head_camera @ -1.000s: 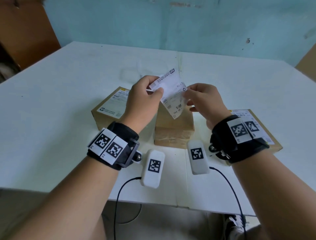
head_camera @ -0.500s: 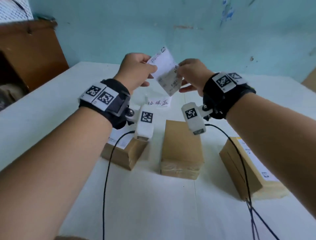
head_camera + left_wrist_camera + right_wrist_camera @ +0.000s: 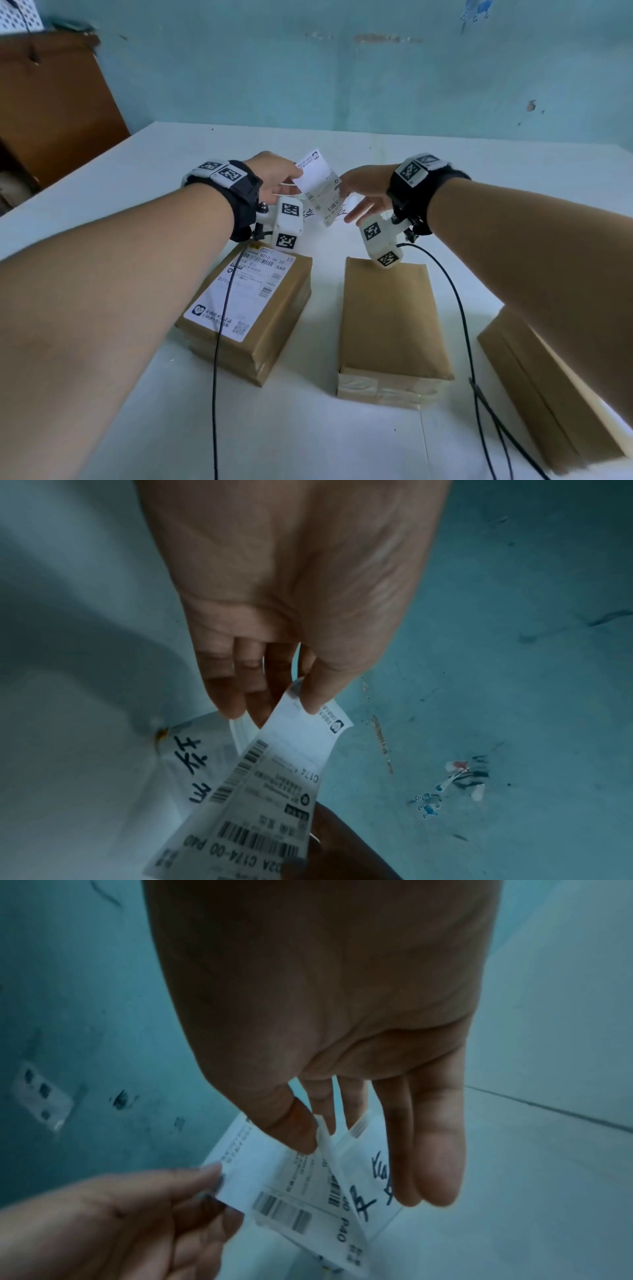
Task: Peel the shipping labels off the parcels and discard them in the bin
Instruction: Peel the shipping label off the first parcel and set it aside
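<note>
A peeled white shipping label (image 3: 317, 185) (image 3: 274, 791) (image 3: 284, 1191) hangs in the air beyond the parcels, held by both hands. My left hand (image 3: 274, 178) (image 3: 281, 704) pinches its upper corner between thumb and fingers. My right hand (image 3: 356, 195) (image 3: 318, 1123) pinches its other edge with the thumb, the outer fingers straight. Just below and behind the label stands a clear container with a handwritten tag (image 3: 195, 772) (image 3: 369, 1191). The left parcel (image 3: 274, 329) carries a white label (image 3: 239, 294). The middle parcel (image 3: 390, 322) has a bare brown top.
A third brown parcel (image 3: 534, 394) lies at the right, partly hidden by my right forearm. All stand on a white table (image 3: 308, 428) against a teal wall. A brown cabinet (image 3: 51, 102) is at the far left. Black cables (image 3: 215, 377) trail from both wrists.
Both hands lifted the label away from the middle parcel, then carried it forward and lower, to just above the tagged container. Both still hold it.
</note>
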Tool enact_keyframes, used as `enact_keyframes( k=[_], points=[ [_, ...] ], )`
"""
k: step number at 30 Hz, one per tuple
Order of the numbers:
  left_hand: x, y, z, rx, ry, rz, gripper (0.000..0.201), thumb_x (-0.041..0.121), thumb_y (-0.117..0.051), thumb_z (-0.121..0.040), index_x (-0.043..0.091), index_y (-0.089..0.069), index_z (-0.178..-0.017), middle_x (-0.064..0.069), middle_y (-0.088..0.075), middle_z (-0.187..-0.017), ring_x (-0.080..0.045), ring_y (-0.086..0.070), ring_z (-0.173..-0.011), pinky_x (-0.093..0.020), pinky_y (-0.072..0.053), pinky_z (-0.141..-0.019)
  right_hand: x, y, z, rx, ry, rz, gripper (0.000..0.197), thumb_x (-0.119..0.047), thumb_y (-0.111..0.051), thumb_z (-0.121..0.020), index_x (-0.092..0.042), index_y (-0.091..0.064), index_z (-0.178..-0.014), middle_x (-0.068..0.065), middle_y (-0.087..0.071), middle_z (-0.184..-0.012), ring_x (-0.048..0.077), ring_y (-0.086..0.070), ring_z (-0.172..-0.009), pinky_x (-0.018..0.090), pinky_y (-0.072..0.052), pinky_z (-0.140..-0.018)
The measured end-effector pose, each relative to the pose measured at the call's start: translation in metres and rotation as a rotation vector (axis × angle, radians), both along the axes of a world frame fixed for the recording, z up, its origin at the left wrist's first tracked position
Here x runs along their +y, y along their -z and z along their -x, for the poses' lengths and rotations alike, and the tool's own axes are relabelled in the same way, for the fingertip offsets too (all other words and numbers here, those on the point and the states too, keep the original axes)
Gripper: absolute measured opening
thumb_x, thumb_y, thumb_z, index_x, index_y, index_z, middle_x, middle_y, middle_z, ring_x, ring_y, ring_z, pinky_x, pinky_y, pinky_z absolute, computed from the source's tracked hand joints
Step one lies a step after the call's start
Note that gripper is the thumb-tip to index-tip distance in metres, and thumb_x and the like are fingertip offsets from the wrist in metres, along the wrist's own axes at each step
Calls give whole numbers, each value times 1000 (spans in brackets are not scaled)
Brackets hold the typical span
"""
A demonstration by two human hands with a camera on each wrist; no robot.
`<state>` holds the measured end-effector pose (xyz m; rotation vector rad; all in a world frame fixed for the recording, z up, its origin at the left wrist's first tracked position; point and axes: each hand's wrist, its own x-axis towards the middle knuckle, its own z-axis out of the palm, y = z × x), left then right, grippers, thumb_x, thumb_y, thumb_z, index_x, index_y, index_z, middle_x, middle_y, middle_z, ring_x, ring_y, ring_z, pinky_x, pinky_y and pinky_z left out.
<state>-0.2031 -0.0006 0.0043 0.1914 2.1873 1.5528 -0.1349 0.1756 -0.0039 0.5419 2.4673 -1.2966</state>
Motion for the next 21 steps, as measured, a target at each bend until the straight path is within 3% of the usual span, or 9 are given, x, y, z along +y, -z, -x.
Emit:
enact_keyframes(
  k=[2, 5, 7, 10, 12, 15, 17, 20, 21],
  points=[
    [4, 2, 3, 28, 9, 8, 20, 6, -55, -100, 4, -62, -119, -10, -66, -100, -18, -66, -75, -30, -54, -60, -1, 2, 3, -9, -35, -90, 46, -11, -45, -103, -17, -58, -146, -2, -55, -138, 20, -82, -85, 38, -61, -90],
    [7, 1, 0, 68, 20, 28, 17, 4, -55, -100, 5, -62, -115, -8, -69, -96, -17, -67, -72, -31, -55, -66, 0, 2, 0, 3, -51, -172, 40, -11, -45, -104, -13, -57, -143, -1, -65, -122, 20, -77, -88, 32, -59, -81],
    [6, -1, -5, 68, 28, 39, 12, 3, -55, -100, 6, -62, -109, -8, -69, -95, -17, -66, -72, -32, -55, -67, 2, -1, -6, -3, -43, -199, 33, -13, -47, -106, -12, -58, -137, 0, -64, -108, 19, -71, -78, 25, -51, -64],
    [5, -6, -17, 58, 41, 49, 9, 3, -56, -100, 9, -61, -104, -8, -68, -93, -18, -65, -74, -32, -54, -66, 8, -6, -21, -51, -42, -201, 29, -15, -50, -108, -11, -61, -134, 0, -68, -104, 19, -67, -64, 20, -44, -44],
    [5, -8, -27, 55, 55, 54, 13, 3, -57, -99, 10, -59, -110, -8, -67, -92, -18, -64, -74, -31, -54, -67, 13, -8, -33, -83, -35, -169, 31, -14, -51, -107, -10, -62, -136, 3, -76, -105, 20, -64, -57, 21, -43, -40],
    [10, -16, -43, 59, 90, 47, 10, 4, -58, -99, 11, -59, -106, -6, -68, -87, -17, -64, -71, -31, -55, -70, 23, -11, -53, -114, -40, -151, 39, -13, -50, -105, -10, -62, -141, 6, -82, -108, 19, -60, -54, 23, -38, -47],
    [17, -19, -52, 67, 115, 46, 16, 5, -59, -99, 10, -60, -114, -5, -68, -86, -17, -64, -71, -32, -55, -72, 30, -13, -66, -118, -27, -135, 42, -14, -48, -105, -12, -61, -144, 6, -82, -109, 18, -60, -53, 24, -38, -50],
    [28, -22, -66, 56, 153, 100, 28, 10, -61, -99, 11, -60, -126, -3, -70, -100, -18, -68, -85, -32, -56, -77, 40, -13, -81, -117, 18, -115, 43, -16, -47, -106, -13, -59, -147, 5, -81, -108, 22, -71, -58, 22, -49, -45],
    [32, -24, -71, 59, 167, 136, 32, 12, -61, -99, 12, -59, -131, -2, -68, -111, -18, -69, -95, -28, -56, -73, 42, -12, -84, -115, 35, -105, 41, -16, -46, -107, -12, -59, -146, 5, -81, -108, 24, -76, -62, 23, -52, -45]
  ],
)
